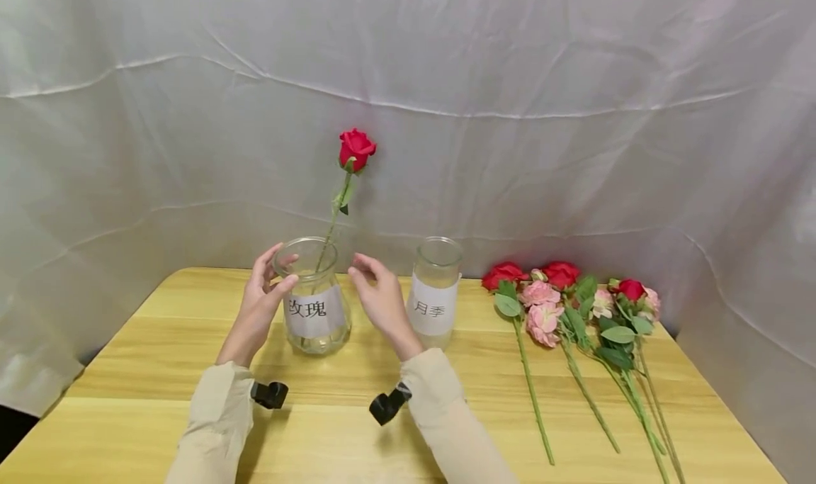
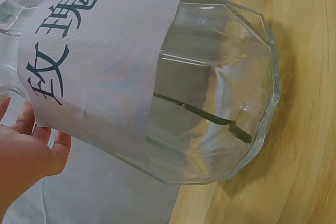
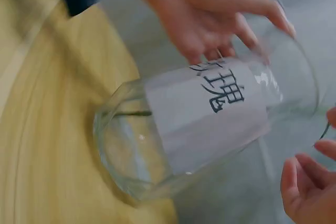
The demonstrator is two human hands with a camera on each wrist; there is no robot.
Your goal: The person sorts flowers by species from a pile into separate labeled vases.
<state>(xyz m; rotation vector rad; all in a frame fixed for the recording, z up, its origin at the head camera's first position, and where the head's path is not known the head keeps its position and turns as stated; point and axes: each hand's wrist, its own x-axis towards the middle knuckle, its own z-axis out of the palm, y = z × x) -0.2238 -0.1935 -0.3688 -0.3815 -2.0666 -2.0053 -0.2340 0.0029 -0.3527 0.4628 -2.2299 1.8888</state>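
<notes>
A wide glass vase (image 1: 319, 343) with a white label (image 2: 105, 61) stands upright on the table. One red rose (image 1: 355, 149) leans right in it, and the lower end of its stem (image 2: 210, 116) shows through the glass. My left hand (image 1: 253, 310) holds the vase near its neck from the left, thumb in front and fingers behind. To the right of the vase, my right hand (image 1: 380, 297) is raised with loosely bent fingers and nothing visible in its grasp. In the right wrist view, a thin dark strand passes by the right fingertips (image 3: 291, 182).
A narrower labelled glass vase (image 1: 438, 285) stands just right of my right hand. Further right lie red flowers (image 1: 503, 276) and pink flowers (image 1: 543, 321), their long stems (image 1: 532, 392) pointing toward me. A grey curtain (image 1: 510, 115) hangs behind the wooden table (image 1: 338, 441).
</notes>
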